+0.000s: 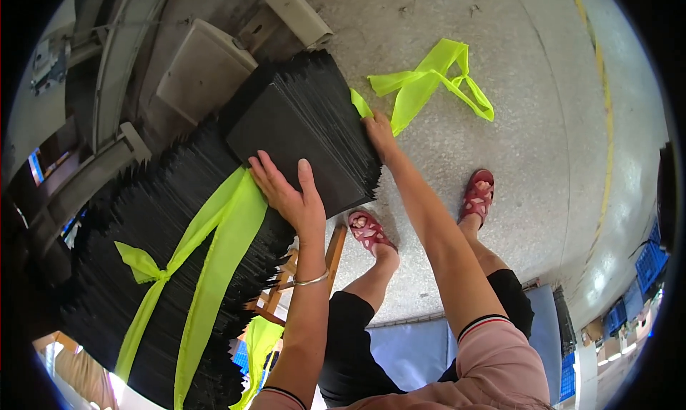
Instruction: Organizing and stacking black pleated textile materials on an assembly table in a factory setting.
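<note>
A tall stack of thin black sheets [289, 149] with ragged edges stands in front of me, its flat top sheet facing up. My left hand [287, 195] lies on the near edge of that top sheet, fingers stretched out and thumb apart. At the stack's right side, my right hand [381, 137] is closed on a neon yellow-green cloth strip [360, 103]; its fingertips are partly hidden. More of this bright cloth [429, 81] lies looped on the floor just beyond. Another knotted yellow-green strip [227, 245] runs over a longer black bundle [179, 195] at the left.
Grey metal machine parts [204, 70] stand behind the bundle. Wooden legs [334, 256] show beneath it, with another yellow-green cloth [263, 346] hanging nearby. My feet in red sandals [371, 233] are on the speckled floor [529, 124]. Blue crates [650, 263] stand far right.
</note>
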Demonstrator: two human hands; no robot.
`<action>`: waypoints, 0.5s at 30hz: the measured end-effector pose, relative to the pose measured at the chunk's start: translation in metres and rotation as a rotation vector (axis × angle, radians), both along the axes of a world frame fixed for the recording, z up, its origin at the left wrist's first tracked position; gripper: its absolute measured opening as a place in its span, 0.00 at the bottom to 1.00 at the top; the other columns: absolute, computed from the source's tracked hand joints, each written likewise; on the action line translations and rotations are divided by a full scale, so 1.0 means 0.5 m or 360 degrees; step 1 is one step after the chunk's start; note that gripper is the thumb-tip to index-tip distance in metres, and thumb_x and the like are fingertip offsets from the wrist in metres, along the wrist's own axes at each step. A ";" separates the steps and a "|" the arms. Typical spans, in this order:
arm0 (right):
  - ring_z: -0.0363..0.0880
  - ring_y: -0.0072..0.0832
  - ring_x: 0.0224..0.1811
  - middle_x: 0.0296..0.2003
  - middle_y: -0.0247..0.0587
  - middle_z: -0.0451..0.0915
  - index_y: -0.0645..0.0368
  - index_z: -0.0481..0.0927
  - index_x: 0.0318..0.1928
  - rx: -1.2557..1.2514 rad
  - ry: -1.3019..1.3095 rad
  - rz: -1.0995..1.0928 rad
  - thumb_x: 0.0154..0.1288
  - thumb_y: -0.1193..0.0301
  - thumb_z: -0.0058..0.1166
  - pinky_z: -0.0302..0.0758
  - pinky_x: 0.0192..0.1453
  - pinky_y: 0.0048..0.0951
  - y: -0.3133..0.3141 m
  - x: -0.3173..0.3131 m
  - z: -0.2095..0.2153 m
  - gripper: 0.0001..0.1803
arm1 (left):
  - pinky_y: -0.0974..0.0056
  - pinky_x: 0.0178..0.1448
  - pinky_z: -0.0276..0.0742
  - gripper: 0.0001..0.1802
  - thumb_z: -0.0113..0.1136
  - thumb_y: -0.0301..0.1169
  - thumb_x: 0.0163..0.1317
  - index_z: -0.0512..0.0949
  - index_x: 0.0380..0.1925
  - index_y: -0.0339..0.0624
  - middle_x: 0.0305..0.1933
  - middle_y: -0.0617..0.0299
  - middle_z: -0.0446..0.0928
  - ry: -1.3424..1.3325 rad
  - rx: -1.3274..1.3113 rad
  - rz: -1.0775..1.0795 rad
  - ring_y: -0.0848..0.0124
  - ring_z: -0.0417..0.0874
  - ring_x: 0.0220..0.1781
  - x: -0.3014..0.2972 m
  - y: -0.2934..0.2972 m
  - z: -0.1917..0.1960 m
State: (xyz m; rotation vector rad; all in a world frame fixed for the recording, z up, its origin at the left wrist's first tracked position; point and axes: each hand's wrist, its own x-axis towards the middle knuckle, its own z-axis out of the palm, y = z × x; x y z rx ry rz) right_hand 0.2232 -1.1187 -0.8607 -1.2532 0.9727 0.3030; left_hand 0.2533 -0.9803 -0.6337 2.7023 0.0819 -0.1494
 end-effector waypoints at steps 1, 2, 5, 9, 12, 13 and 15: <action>0.83 0.52 0.52 0.50 0.69 0.83 0.67 0.82 0.56 -0.0047 0.0061 0.0024 0.66 0.59 0.54 0.74 0.59 0.46 -0.005 -0.011 -0.001 0.26 | 0.36 0.85 0.43 0.43 0.53 0.55 0.78 0.54 0.83 0.43 0.87 0.39 0.47 -0.0002 0.0022 0.0002 0.37 0.46 0.87 0.000 -0.005 0.004; 0.83 0.47 0.53 0.52 0.66 0.83 0.67 0.81 0.57 -0.0093 0.0121 0.0048 0.66 0.60 0.54 0.73 0.60 0.44 -0.011 -0.016 0.008 0.27 | 0.36 0.85 0.43 0.43 0.53 0.55 0.78 0.54 0.83 0.43 0.87 0.39 0.47 0.0003 0.0023 0.0007 0.37 0.46 0.87 0.002 -0.008 0.010; 0.83 0.41 0.53 0.53 0.57 0.85 0.68 0.83 0.57 0.0820 0.0540 -0.0607 0.67 0.59 0.54 0.74 0.58 0.41 -0.071 -0.068 -0.040 0.27 | 0.42 0.86 0.43 0.40 0.49 0.53 0.80 0.56 0.82 0.42 0.86 0.40 0.48 0.0055 -0.0016 0.0048 0.42 0.48 0.87 -0.008 -0.047 0.015; 0.83 0.39 0.58 0.60 0.50 0.83 0.64 0.77 0.68 0.1146 0.0355 -0.0588 0.75 0.48 0.55 0.75 0.65 0.37 -0.060 -0.136 0.085 0.35 | 0.40 0.84 0.45 0.42 0.48 0.56 0.79 0.55 0.82 0.43 0.86 0.42 0.50 0.0249 0.0105 -0.0071 0.42 0.48 0.87 -0.022 -0.031 0.069; 0.82 0.40 0.64 0.66 0.50 0.80 0.63 0.72 0.73 0.1220 0.0356 -0.0596 0.75 0.40 0.53 0.73 0.72 0.38 -0.090 -0.220 0.215 0.42 | 0.36 0.82 0.48 0.45 0.51 0.58 0.77 0.55 0.82 0.42 0.86 0.41 0.51 0.0400 0.0171 -0.0192 0.42 0.49 0.87 -0.063 -0.072 0.149; 0.80 0.40 0.66 0.67 0.50 0.79 0.63 0.71 0.74 0.1235 0.0386 -0.0632 0.75 0.39 0.53 0.72 0.74 0.39 -0.117 -0.260 0.247 0.44 | 0.36 0.81 0.49 0.46 0.53 0.58 0.76 0.55 0.82 0.42 0.85 0.41 0.52 0.0473 0.0190 -0.0265 0.42 0.50 0.87 -0.086 -0.098 0.179; 0.78 0.40 0.69 0.69 0.49 0.77 0.62 0.69 0.75 0.1256 0.0475 -0.0715 0.74 0.37 0.53 0.72 0.75 0.41 -0.164 -0.340 0.307 0.46 | 0.35 0.81 0.49 0.47 0.55 0.58 0.74 0.55 0.82 0.42 0.85 0.41 0.53 0.0486 0.0121 -0.0339 0.42 0.51 0.86 -0.138 -0.144 0.242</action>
